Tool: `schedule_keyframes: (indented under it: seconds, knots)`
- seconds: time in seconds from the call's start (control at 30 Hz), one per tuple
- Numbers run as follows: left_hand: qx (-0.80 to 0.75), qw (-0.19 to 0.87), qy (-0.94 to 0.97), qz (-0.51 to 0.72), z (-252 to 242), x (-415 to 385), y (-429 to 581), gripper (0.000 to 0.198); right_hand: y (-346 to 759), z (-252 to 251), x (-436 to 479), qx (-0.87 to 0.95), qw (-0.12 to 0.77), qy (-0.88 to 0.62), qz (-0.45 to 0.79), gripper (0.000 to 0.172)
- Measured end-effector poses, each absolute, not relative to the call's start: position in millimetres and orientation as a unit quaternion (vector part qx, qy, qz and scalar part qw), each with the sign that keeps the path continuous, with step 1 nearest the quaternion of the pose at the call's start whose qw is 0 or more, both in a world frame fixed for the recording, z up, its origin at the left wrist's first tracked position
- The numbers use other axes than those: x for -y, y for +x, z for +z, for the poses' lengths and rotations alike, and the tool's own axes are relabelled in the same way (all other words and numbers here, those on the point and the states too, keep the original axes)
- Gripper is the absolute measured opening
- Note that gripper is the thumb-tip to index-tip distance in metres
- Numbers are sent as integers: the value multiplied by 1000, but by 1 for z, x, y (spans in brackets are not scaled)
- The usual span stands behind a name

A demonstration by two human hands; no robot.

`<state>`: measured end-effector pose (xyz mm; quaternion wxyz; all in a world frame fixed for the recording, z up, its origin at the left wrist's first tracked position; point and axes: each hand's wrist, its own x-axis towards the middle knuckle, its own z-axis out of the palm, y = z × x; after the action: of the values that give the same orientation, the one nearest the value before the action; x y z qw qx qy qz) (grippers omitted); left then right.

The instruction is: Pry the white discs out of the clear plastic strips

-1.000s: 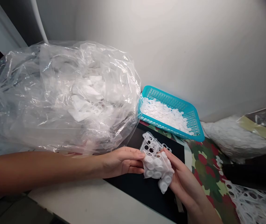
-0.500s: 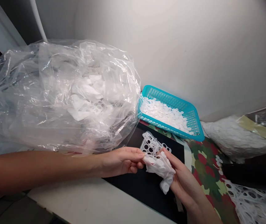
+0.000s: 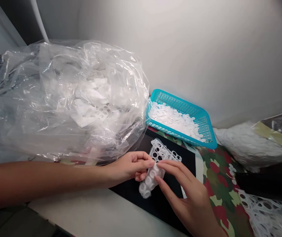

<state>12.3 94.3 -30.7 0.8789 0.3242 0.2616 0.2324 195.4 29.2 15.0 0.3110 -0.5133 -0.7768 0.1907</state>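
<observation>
Between the thumb and fingers of my left hand (image 3: 136, 166) is the upper end of a soft white sheet with raised round discs (image 3: 149, 181), which hangs down at a slant. My right hand (image 3: 186, 186) is at its right side, thumb and index fingertips pressed on the sheet with a gap between them. Behind the fingers, a white sheet with punched-out round holes (image 3: 172, 154) lies on the black mat (image 3: 136, 194). Part of the held sheet is hidden by my fingers.
A blue-green basket (image 3: 209, 130) of small white discs stands against the wall. A big clear plastic bag (image 3: 44, 98) of white scraps fills the left. At right are a filled bag (image 3: 249, 143), a patterned cloth (image 3: 217, 177) and more holed sheets (image 3: 271, 210).
The held sheet has gone from bunched in both hands to hanging down to the left, its discs showing. My right hand has turned and come over to the sheet's right side.
</observation>
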Motion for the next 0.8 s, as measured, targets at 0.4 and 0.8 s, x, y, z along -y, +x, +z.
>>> schedule_keyframes:
  seconds: [0.4,0.8]
  knots:
    - [-290,784,508,206,-23,-91,6,22,193,18,-29,720,317,-557,266,13]
    - [-277,682,631,245,-21,-86,2,23,196,21,-30,706,270,-576,313,14]
